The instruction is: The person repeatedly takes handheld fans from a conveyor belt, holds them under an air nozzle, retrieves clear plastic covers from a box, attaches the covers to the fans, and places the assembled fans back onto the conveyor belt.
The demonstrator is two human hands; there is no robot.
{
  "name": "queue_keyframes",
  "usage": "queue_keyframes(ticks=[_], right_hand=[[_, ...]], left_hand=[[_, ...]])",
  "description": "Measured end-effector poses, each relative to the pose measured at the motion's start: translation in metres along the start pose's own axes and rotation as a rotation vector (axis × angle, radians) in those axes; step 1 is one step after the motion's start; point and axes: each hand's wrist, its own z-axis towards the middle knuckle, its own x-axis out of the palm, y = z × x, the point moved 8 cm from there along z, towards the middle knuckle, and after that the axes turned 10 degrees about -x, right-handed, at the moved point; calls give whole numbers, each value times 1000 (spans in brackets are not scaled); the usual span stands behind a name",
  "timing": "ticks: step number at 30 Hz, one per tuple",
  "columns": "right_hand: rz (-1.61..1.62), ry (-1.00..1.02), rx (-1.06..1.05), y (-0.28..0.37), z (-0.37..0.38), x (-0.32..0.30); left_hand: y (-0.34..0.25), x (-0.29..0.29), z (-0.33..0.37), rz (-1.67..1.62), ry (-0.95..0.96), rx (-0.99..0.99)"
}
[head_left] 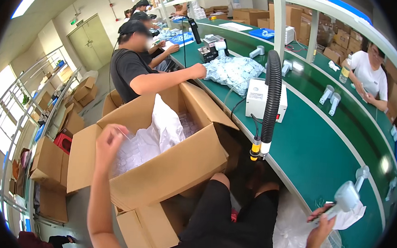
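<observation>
One pale-blue handheld device [346,197]: gripping it by the handle in the right hand [323,226], fingers wrapped around, over the green bench [313,144] near its edge. Just beyond, a second device [362,174]. Holding the left hand [107,145] at the left side of an open carton [170,177], fingers curled; cannot tell whether pinching something thin. Inside, white plastic sheeting [165,126]. Farther along, a white boxy unit [259,102] and piled pale-blue parts [233,74].
</observation>
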Motion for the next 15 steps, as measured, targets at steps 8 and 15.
queue_keyframes(ticks=[8,15], right_hand=[[180,190,400,-79,-23,183],[363,260,334,-113,-11,265]], left_hand=[[-12,276,-133,-309,572,-26],[41,310,-179,-678,603,-407]])
